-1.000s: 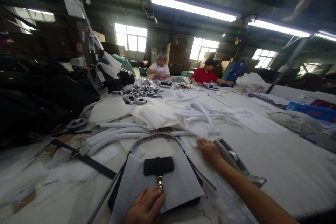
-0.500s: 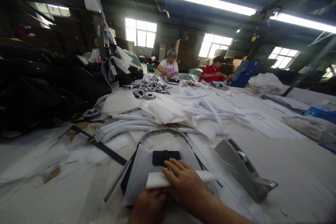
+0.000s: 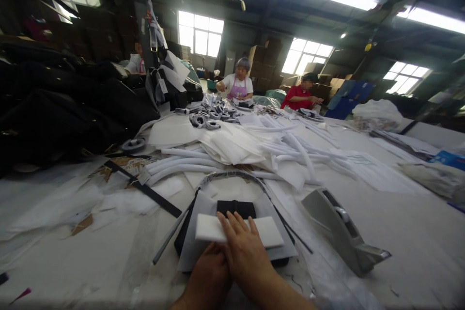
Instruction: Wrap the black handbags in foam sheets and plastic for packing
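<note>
A black handbag [image 3: 180, 242] lies in front of me, its front covered by a thin white sheet [image 3: 194, 251]. A black tab [image 3: 236, 208] shows at the middle, and the bag's wrapped handle [image 3: 232, 174] arches beyond it. Across the bag is a folded white foam sheet [image 3: 271, 232]. My right hand [image 3: 245, 247] rests flat over the foam with fingers stretched out. Against the foam's near edge, my left hand [image 3: 209, 271] is closed with the fingers curled; its fingertips are partly hidden by the foam and the right hand.
A grey tape dispenser [image 3: 343, 232] stands at right. Beyond the bag lie white foam sheets [image 3: 232, 143], white tubes [image 3: 185, 162] and coiled straps [image 3: 207, 118]. Black bags [image 3: 72, 106] are heaped at left. Two people [image 3: 238, 85] work across the table; another is partly visible at left.
The foam has turned from a narrow roll-like edge to a flatter strip lying over the bag. Both hands have shifted slightly, and the right fingers now spread across it. The camera view has tilted down slightly.
</note>
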Action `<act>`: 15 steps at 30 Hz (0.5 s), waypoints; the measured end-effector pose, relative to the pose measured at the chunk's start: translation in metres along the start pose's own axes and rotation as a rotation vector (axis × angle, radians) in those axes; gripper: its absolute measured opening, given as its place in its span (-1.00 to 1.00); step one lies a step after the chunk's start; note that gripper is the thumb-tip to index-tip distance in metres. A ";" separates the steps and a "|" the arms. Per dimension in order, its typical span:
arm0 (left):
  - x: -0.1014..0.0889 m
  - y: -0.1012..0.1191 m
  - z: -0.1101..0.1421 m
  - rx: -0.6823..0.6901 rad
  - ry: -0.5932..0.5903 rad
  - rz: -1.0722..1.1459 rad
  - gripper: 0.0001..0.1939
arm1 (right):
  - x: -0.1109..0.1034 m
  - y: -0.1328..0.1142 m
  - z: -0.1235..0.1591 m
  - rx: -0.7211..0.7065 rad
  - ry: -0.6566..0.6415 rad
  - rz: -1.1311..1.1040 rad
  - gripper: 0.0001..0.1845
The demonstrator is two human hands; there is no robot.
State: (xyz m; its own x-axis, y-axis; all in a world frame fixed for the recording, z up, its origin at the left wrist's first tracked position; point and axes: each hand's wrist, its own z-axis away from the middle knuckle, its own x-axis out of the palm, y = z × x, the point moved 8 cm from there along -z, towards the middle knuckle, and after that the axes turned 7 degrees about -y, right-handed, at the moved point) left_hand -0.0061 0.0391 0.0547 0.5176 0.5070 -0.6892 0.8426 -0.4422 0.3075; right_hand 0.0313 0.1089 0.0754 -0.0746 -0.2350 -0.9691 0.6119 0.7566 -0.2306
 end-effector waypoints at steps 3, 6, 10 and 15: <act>0.003 -0.001 0.004 0.006 -0.023 -0.001 -0.52 | 0.010 0.005 0.004 -0.036 -0.106 -0.101 -0.37; 0.003 -0.003 0.005 -0.011 -0.062 -0.014 -0.61 | 0.002 0.013 0.010 -0.114 -0.112 -0.081 -0.46; 0.003 -0.004 0.007 -0.022 -0.080 -0.018 -0.70 | -0.005 0.020 0.014 -0.164 -0.024 -0.009 -0.54; 0.008 -0.007 0.014 -0.030 -0.087 -0.002 -0.73 | 0.006 0.020 0.018 -0.206 0.082 0.020 -0.54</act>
State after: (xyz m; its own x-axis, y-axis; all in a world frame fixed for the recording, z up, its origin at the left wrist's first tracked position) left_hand -0.0099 0.0354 0.0380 0.5020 0.4412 -0.7438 0.8484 -0.4179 0.3248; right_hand 0.0574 0.1115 0.0667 -0.1331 -0.1743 -0.9756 0.4411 0.8711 -0.2158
